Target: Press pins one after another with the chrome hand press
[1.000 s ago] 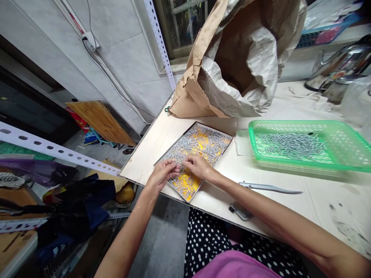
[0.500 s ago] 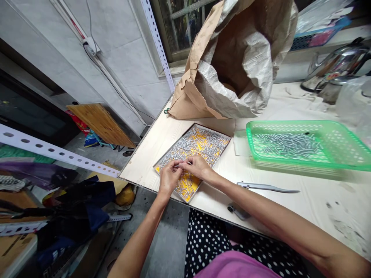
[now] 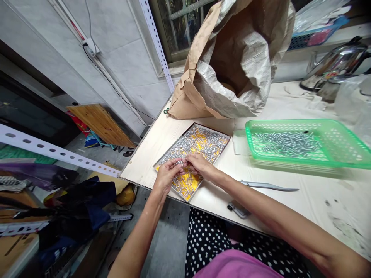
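A shallow tray [image 3: 223, 150] with a yellow bottom lies slanted near the table's front edge. Many small silver ribbed pieces [image 3: 189, 143], apparently springs, are spread over it. Above its near half, my left hand [image 3: 168, 175] pinches a small ribbed metal piece [image 3: 180, 162] between thumb and fingers. My right hand [image 3: 200, 166] meets it from the right, fingertips pinched together at the same spot. Whatever lies in the right fingertips is too small and covered to make out. To the right, a green perforated basket [image 3: 344, 148] holds more silver pieces.
A large open paper sack [image 3: 199, 96] stands behind the tray. Right of my hands lie a grey knife-like tool [image 3: 269, 186] and a small grey metal object [image 3: 239, 210]. A steel kettle [image 3: 337, 63] is at the back right. The table's edge [image 3: 150, 188] runs close by on the left.
My fingers have shifted slightly at the pinch, and the left hand has turned a little, showing more of its thumb. Tray, basket and sack stay in place.
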Tool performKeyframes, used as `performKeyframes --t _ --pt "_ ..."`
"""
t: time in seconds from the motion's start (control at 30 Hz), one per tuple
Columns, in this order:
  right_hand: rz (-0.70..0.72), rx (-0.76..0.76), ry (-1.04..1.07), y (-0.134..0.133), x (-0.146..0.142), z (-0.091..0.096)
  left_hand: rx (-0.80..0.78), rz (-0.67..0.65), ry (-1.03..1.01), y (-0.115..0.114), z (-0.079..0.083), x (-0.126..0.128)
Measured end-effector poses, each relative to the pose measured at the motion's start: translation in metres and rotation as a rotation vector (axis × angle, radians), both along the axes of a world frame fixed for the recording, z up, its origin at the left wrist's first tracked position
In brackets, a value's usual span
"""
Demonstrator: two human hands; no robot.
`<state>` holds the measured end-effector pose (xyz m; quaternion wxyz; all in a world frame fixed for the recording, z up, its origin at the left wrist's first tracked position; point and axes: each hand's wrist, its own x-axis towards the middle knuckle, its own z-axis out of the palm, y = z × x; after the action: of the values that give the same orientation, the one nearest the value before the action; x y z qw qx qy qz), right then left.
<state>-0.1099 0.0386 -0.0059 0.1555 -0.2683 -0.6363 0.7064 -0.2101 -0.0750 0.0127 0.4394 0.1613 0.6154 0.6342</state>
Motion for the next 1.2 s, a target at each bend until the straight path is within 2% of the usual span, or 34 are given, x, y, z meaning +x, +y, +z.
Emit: performKeyframes --t 0.1,0.27,0.47,0.7,0.8,0.93,1.03,1.1,1.2 --pt "0.065 -0.068 -0.011 -0.002 0.0 0.0 0.012 0.011 0.001 0.0 0.0 0.0" --pt "0.086 -0.052 0.013 -0.004 -0.002 -0.006 0.032 -0.014 0.009 0.0 -0.002 0.0" --pt "-0.007 0.118 0.023 -0.003 -0.004 -0.008 0.086 0.026 0.099 -0.004 -0.005 0.001" --pt "-0.049 0.224 0.052 -0.005 -0.004 -0.005 0.055 0.136 -0.048 -0.003 -0.009 0.004" --pt "-0.02 0.229 0.054 -0.005 -0.004 -0.008 0.054 0.19 0.126 -0.002 -0.014 0.005" --pt "-0.027 0.224 0.03 -0.006 -0.004 -0.011 -0.019 0.133 0.605 -0.004 -0.014 0.009" --pt "-0.061 0.294 -0.017 -0.006 -0.004 -0.01 -0.086 0.097 0.9 -0.006 -0.009 0.013" --pt "-0.064 0.369 -0.033 -0.006 -0.004 -0.008 -0.102 0.08 0.972 -0.006 -0.006 0.013" --pt "-0.063 0.482 -0.02 -0.007 -0.004 -0.003 -0.087 0.042 0.957 -0.006 -0.003 0.01"
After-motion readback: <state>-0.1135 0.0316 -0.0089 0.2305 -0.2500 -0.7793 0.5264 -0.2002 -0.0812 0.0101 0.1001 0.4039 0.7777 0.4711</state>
